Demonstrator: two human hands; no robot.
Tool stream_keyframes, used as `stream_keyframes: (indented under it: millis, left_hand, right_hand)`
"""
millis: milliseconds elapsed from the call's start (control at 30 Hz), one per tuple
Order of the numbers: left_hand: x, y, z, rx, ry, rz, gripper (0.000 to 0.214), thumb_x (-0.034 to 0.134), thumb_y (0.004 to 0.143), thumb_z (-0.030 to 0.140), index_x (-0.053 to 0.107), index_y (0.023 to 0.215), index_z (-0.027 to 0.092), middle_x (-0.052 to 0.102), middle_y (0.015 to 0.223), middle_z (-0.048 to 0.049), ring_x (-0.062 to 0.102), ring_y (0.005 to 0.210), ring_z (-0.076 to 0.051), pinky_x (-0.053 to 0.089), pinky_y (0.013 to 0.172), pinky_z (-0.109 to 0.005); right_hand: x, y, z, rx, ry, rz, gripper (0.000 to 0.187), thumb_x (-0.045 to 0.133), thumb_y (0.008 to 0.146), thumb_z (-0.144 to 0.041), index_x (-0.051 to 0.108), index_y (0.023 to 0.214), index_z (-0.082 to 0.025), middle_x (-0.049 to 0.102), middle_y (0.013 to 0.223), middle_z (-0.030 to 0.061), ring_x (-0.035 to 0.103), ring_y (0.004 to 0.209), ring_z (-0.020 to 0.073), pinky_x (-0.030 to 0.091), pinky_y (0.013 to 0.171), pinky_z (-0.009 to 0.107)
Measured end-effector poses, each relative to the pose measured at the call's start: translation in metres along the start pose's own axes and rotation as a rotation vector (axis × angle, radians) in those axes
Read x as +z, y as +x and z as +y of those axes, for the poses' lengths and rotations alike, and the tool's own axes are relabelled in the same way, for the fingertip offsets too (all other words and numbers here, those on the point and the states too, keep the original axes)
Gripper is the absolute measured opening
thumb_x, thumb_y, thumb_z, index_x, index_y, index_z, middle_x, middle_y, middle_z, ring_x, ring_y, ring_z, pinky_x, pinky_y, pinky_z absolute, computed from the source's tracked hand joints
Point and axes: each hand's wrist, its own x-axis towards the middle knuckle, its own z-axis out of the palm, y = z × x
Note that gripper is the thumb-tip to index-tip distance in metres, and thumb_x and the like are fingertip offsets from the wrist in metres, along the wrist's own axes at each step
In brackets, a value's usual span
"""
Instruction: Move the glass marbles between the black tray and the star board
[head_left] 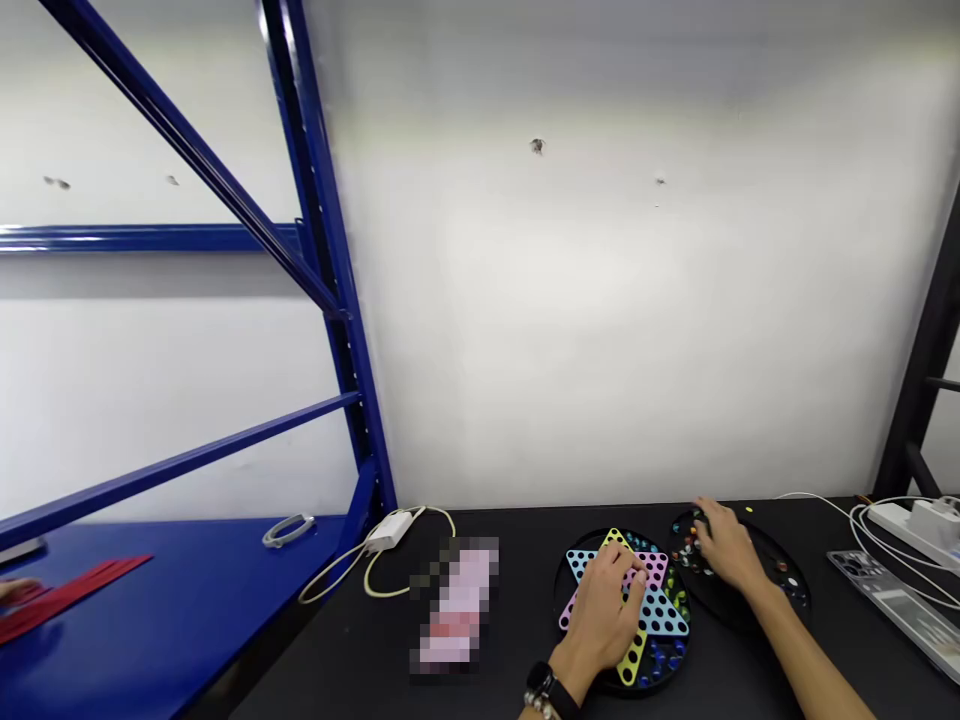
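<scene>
A round black Chinese-checkers board [660,610] with a star of pastel perforated triangles lies on the black table. My left hand [607,612] rests on the star, fingers curled down against its pink part. Whether those fingers pinch a marble is hidden. To the right sits a black round tray [780,580] scattered with several coloured marbles [688,560]. My right hand [726,545] lies palm down in that tray, fingertips bent among the marbles at its left side. A black watch and a bead bracelet are on my left wrist.
A white power adapter with cable [390,530] and a blurred pink item [459,610] lie left of the board. A white power strip [919,520] and a grey flat device [892,595] sit at the right. Blue shelving [330,300] stands left, with red strips [67,590].
</scene>
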Motion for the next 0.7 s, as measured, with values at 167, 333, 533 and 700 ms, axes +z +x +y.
stream_keyframes:
  millis: [167, 333, 533, 700]
  left_hand:
    - [0.001, -0.001, -0.001, -0.004, -0.011, -0.003, 0.022, 0.042, 0.099, 0.031, 0.061, 0.091, 0.023, 0.063, 0.101, -0.0044, 0.059, 0.096, -0.021, 0.047, 0.086, -0.036]
    - [0.001, 0.000, 0.000, -0.015, 0.008, -0.021, 0.025, 0.040, 0.099, 0.033, 0.061, 0.090, 0.023, 0.062, 0.100, -0.0045, 0.058, 0.095, -0.021, 0.047, 0.085, -0.036]
    - [0.001, 0.000, 0.000, -0.016, -0.002, -0.021, 0.025, 0.040, 0.099, 0.033, 0.061, 0.089, 0.024, 0.062, 0.099, -0.0044, 0.058, 0.094, -0.022, 0.047, 0.085, -0.037]
    - [0.000, 0.001, 0.000, -0.005, -0.024, -0.031, 0.026, 0.039, 0.100, 0.035, 0.059, 0.088, 0.023, 0.062, 0.096, -0.0043, 0.058, 0.093, -0.022, 0.047, 0.085, -0.038]
  right_hand:
    - [-0.002, 0.001, 0.040, 0.160, -0.069, -0.081, 0.049, 0.034, 0.090, -0.029, 0.057, 0.132, -0.020, 0.060, 0.135, 0.0099, 0.051, 0.127, 0.0275, 0.041, 0.101, 0.044]
    - [0.000, 0.000, 0.042, 0.163, -0.043, -0.079, 0.044, 0.036, 0.091, -0.034, 0.062, 0.125, -0.026, 0.063, 0.131, 0.0062, 0.052, 0.125, 0.0263, 0.040, 0.100, 0.044]
    - [0.004, 0.000, 0.044, 0.119, 0.011, -0.075, 0.039, 0.045, 0.086, -0.038, 0.064, 0.118, -0.027, 0.063, 0.131, 0.0057, 0.052, 0.123, 0.0292, 0.039, 0.100, 0.048]
    - [0.004, 0.004, 0.047, 0.135, 0.082, -0.040, 0.041, 0.039, 0.084, -0.021, 0.067, 0.114, -0.026, 0.068, 0.123, 0.0040, 0.058, 0.119, 0.0245, 0.040, 0.100, 0.042]
